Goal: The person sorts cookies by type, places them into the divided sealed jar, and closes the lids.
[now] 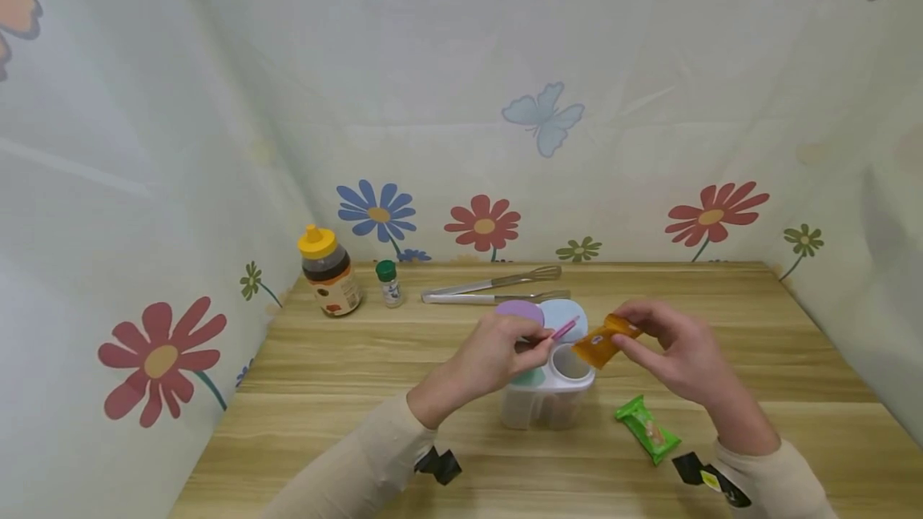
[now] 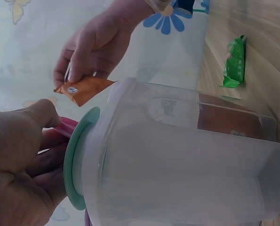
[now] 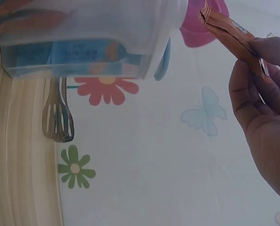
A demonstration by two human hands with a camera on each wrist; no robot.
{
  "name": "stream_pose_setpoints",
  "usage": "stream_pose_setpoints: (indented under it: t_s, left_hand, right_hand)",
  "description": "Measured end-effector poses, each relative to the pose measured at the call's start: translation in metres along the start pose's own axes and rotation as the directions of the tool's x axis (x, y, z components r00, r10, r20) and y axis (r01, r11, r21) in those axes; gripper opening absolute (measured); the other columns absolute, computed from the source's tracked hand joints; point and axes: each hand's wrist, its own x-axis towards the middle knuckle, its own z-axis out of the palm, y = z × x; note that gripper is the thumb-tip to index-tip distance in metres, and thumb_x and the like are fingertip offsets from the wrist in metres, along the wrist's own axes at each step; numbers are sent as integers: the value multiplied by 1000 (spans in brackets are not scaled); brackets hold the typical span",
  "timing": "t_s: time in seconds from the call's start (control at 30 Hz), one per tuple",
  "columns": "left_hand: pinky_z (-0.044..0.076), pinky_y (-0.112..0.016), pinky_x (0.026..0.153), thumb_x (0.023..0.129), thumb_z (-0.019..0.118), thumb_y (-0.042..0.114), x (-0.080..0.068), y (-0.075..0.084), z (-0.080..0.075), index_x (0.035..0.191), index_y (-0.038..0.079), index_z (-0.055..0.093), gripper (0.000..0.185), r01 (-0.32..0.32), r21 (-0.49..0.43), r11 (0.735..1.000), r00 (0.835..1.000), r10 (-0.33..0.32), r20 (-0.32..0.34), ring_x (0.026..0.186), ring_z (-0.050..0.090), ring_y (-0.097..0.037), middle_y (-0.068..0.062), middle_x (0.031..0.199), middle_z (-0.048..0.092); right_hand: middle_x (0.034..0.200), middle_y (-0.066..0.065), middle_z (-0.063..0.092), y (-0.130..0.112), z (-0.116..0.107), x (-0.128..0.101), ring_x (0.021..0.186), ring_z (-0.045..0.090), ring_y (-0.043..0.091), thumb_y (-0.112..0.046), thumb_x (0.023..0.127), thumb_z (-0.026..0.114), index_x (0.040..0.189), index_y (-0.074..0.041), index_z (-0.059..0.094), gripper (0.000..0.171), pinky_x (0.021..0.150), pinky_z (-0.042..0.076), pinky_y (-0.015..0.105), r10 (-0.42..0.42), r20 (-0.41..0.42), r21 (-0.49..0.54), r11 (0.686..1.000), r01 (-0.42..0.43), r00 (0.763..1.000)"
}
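A clear container (image 1: 544, 411) with a white top and round coloured lids stands on the table, its front right opening uncovered. My left hand (image 1: 490, 355) pinches the pink lid (image 1: 566, 328), tilted up beside that opening. Between thumb and fingers of my right hand (image 1: 681, 351) is a small orange packet (image 1: 598, 347), held just over the opening's right rim. Through the container's wall, an orange-brown packet (image 2: 227, 120) shows in the left wrist view and a blue packet (image 3: 78, 52) in the right wrist view. The purple lid (image 1: 521, 311), blue lid (image 1: 564, 317) and green lid (image 2: 78, 157) sit on top.
A green packet (image 1: 647, 428) lies right of the container, near my right wrist. Metal tongs (image 1: 490, 288) lie behind it. Toward the back left stand a yellow-capped squeeze bottle (image 1: 333, 277) and a green-capped shaker (image 1: 389, 287). A flowered curtain (image 1: 461, 102) encloses the table.
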Motion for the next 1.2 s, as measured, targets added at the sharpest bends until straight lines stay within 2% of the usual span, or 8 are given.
stream_pose_setpoints:
  t_s: [0.27,0.5,0.7,1.0,1.2]
  left_hand:
    - [47,-4,66,88,70,12,0,-1,0,85,5,74,8,-2,1,1000,1000,2,1,68,59,-1,-1,79,71]
    - [47,-4,68,89,69,13,0,1,-1,88,6,75,10,14,8,1000,1000,-14,17,69,60,-1,-1,80,71]
    - [47,-4,68,90,68,14,2,2,-2,91,6,75,11,26,12,1000,999,-26,27,70,60,0,0,81,71]
    - [49,-6,68,90,68,12,2,3,-2,90,5,75,10,21,0,1000,1000,-21,22,71,61,0,-2,83,72]
    - [49,-6,69,90,67,12,2,2,-1,91,5,75,11,5,0,1000,1000,-5,17,73,62,0,-2,83,73]
  right_hand:
    - [94,9,66,-1,14,1,84,65,5,23,69,72,102,3,61,41,75,55,17,26,-30,72,997,-24,999]
    - [91,10,66,0,22,2,83,64,6,25,65,73,100,3,64,43,76,54,15,-63,-60,51,996,66,996]
    - [92,7,68,3,24,3,83,64,6,22,66,75,98,-3,66,42,77,53,14,-74,-38,28,997,75,997]
    - [91,3,70,10,31,4,81,65,10,21,60,78,100,-6,70,49,74,52,14,-209,-14,-16,978,208,978]
    - [93,2,71,12,36,3,86,66,12,19,61,79,100,-8,72,48,77,51,14,-234,15,-17,972,234,972]
